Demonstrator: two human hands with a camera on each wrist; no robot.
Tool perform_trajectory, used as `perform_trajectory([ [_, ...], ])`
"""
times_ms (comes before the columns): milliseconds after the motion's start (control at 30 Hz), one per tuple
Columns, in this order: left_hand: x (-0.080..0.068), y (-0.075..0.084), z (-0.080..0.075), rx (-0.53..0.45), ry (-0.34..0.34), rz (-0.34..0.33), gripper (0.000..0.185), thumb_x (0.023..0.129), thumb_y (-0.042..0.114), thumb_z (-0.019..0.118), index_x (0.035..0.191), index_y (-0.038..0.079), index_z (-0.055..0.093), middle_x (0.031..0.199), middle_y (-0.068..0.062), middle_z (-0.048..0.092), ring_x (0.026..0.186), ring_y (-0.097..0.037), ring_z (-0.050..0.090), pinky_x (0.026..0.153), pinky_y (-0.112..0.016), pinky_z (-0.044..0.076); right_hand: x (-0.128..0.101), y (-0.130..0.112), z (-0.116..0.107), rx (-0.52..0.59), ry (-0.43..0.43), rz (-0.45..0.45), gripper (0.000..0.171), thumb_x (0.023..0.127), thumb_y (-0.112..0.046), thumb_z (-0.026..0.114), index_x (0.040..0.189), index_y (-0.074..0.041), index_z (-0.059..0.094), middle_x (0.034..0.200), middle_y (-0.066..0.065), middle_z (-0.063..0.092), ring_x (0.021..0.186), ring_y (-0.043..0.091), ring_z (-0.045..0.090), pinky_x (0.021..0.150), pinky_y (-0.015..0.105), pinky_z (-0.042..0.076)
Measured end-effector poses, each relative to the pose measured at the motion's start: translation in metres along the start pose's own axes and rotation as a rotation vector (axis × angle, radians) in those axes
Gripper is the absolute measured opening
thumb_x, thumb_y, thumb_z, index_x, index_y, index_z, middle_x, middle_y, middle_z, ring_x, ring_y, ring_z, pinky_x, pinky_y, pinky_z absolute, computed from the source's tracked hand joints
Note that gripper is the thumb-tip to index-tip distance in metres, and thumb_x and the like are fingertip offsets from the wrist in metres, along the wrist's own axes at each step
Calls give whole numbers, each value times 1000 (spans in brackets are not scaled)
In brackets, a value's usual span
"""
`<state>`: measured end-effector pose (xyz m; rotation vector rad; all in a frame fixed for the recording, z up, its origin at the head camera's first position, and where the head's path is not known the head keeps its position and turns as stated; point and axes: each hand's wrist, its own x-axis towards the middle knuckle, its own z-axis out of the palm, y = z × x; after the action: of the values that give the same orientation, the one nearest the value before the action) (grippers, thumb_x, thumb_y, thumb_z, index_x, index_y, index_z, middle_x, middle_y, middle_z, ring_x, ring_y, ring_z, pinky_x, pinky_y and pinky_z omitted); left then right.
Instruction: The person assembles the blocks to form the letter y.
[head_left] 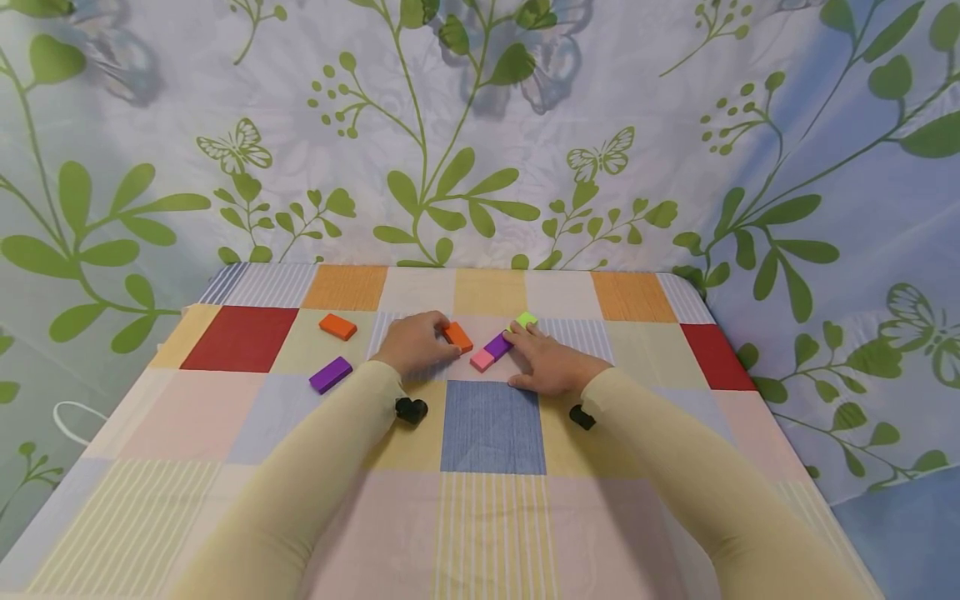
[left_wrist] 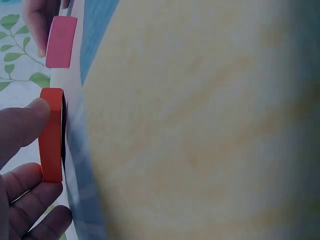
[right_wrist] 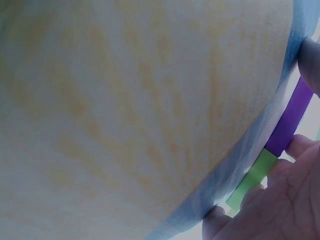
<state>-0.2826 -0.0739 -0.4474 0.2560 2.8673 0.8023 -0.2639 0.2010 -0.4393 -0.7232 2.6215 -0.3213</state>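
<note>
My left hand [head_left: 415,343] pinches an orange block [left_wrist: 51,135] by its ends, thumb on one and fingers on the other. In the left wrist view the block is tipped, with a dark gap along its side. Right beside it in the head view, a pink block [head_left: 482,360], a purple block [right_wrist: 290,117] and a green block [right_wrist: 252,179] form a slanting row, end to end. My right hand [head_left: 553,364] rests on this row, fingers spread over where purple meets green, thumb apart on the cloth side. Those fingers partly cover the purple and green blocks.
Left of my hands lie another orange block [head_left: 338,327] and another purple block [head_left: 331,375]. A patchwork cloth [head_left: 491,533] covers the table. Behind it hangs a leaf-printed curtain [head_left: 300,125]. A white cable loop [head_left: 67,421] shows at the table's left edge.
</note>
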Motion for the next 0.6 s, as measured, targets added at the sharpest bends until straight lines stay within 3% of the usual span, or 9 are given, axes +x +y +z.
perform_trajectory([
  [367,4,4,5,66,-4,27,47,88,46,78,126,18,68,116,-1,72,104,-26,63,107,-50,44,2,1,0,-8,-10,14,88,103,-45,64,170,-17,15,179,11,1,165,37,-2,130,61,12],
  [600,5,5,6,59,-10,30,46,88,45,78,124,19,69,114,0,72,104,-26,63,108,-51,42,2,2,0,-17,-10,17,88,103,-46,64,170,-17,15,179,10,2,165,37,-1,130,60,12],
])
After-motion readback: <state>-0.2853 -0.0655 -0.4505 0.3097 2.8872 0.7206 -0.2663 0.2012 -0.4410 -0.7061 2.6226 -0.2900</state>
